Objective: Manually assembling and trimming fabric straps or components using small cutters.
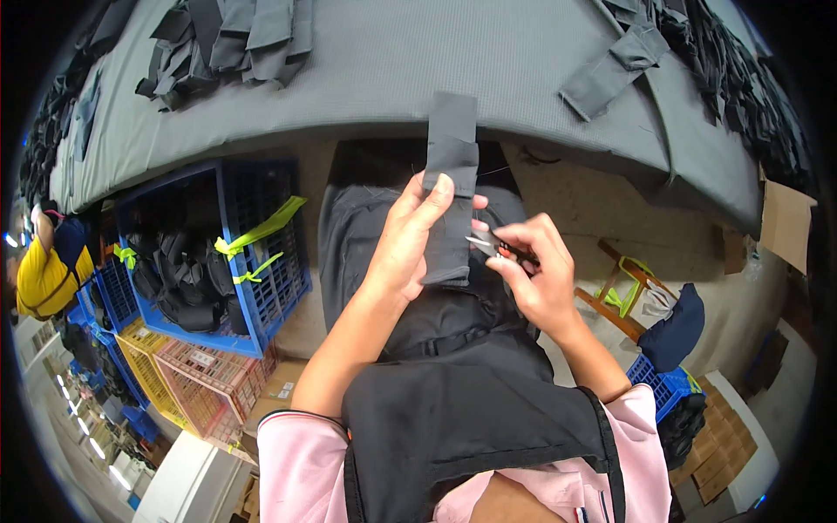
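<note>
My left hand (pixel 408 234) grips a dark grey fabric strip (pixel 452 131) over my lap, its thumb pressed on the cloth. The strip's far end reaches up to the table edge, and its near part hangs below the thumb. In my right hand (pixel 547 272) is a pair of small thread snips (pixel 483 247) with pale pointed blades and dark handles. The blades lie close to the strip's right edge; whether they touch it I cannot tell. Fine loose threads stick out on both sides of the strip. A black apron (pixel 453 410) covers my front.
A grey-covered table (pixel 375 70) spans the far side, with a pile of fabric strips (pixel 235 39) at left and more strips (pixel 615 70) at right. Left stands a blue crate (pixel 261 296) of black items; right are a wooden stool (pixel 610 322) and a cardboard box (pixel 787 227).
</note>
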